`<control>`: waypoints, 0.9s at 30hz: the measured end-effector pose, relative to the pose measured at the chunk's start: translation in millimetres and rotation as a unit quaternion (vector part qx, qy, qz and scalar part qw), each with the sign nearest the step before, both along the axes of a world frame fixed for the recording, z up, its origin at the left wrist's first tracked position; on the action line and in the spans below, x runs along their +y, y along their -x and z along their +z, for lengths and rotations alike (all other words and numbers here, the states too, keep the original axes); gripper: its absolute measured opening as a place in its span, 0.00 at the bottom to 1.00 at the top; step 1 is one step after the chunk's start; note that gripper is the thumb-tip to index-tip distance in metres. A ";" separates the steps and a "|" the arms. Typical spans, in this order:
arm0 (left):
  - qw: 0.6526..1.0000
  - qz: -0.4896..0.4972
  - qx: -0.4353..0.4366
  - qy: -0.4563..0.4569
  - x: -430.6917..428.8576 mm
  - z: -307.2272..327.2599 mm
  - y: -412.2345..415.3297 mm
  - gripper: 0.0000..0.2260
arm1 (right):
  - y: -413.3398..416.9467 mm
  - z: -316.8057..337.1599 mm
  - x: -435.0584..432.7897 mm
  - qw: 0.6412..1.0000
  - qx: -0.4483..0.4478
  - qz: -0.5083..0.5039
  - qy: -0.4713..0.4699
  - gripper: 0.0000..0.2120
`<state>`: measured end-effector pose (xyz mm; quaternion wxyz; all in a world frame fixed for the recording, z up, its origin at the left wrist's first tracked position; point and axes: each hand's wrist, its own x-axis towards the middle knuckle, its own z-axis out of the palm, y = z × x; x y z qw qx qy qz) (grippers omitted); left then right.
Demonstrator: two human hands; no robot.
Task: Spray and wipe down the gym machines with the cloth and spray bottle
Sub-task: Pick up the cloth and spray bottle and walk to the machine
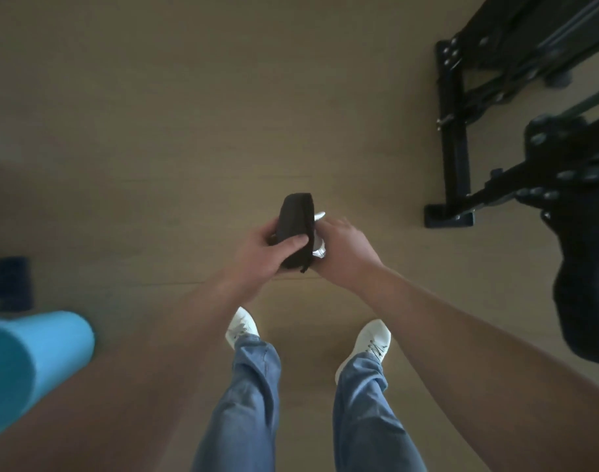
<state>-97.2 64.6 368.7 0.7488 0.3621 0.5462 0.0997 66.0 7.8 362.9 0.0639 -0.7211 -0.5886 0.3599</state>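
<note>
Head view, looking straight down: the left hand [267,250] grips a folded black cloth [296,219], thumb across its near face. Touching the cloth's right side, the right hand [342,247] wraps over the spray bottle [320,249] – only pale bits of it show between hand and cloth. The two hands are close together above the wooden floor [189,114]. Well right of the cloth and farther off stands the black gym machine [458,131]. Well left of it and nearer lie a blue foam roller [35,352] and dark blue dumbbells [12,284]. White shoes [241,327] stand below the cloth.
</note>
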 end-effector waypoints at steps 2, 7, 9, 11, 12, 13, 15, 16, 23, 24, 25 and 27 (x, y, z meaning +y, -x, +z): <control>0.999 0.042 0.010 -0.005 1.2 29.8 -3.9 0.06 | 1.8 30.9 1.7 0.999 0.003 -0.043 0.018 0.07; 0.981 0.190 0.024 0.001 13.6 98.3 -13.6 0.10 | -10.9 107.0 -4.9 0.978 0.054 -0.197 0.030 0.05; 0.981 0.192 0.000 0.009 15.6 124.5 -16.2 0.15 | -15.8 137.6 -10.1 0.974 0.069 -0.214 0.001 0.04; 0.983 0.181 -0.038 0.016 13.9 150.3 -20.5 0.20 | -20.9 165.2 -11.7 0.971 0.078 -0.224 -0.023 0.08; 0.982 0.178 -0.056 0.023 12.4 167.6 -24.9 0.22 | -23.9 182.9 -11.0 0.974 0.062 -0.217 -0.031 0.12; 0.982 0.176 -0.069 0.026 10.7 182.9 -29.4 0.20 | -26.9 197.5 -10.0 0.978 0.040 -0.203 -0.033 0.16; 0.983 0.166 -0.083 0.010 7.1 212.8 -38.2 0.11 | -34.3 225.7 -7.0 0.978 0.027 -0.197 -0.056 0.19; 0.983 0.159 -0.088 -0.003 4.3 228.0 -43.6 0.11 | -38.6 239.9 -6.9 0.976 0.038 -0.203 -0.073 0.19; 0.980 0.104 -0.131 -0.105 -18.2 338.1 -96.4 0.16 | -82.9 347.0 -17.1 0.959 0.088 -0.232 -0.135 0.14; 0.978 0.095 -0.141 -0.122 -20.0 348.7 -102.7 0.17 | -88.4 359.3 -17.9 0.964 0.075 -0.216 -0.137 0.13; 0.975 0.088 -0.147 -0.142 -23.8 361.1 -109.7 0.19 | -96.2 372.5 -22.2 0.965 0.070 -0.204 -0.151 0.11; 0.969 0.096 -0.138 -0.183 -35.1 387.7 -125.4 0.19 | -113.7 402.1 -37.0 0.958 0.088 -0.188 -0.199 0.09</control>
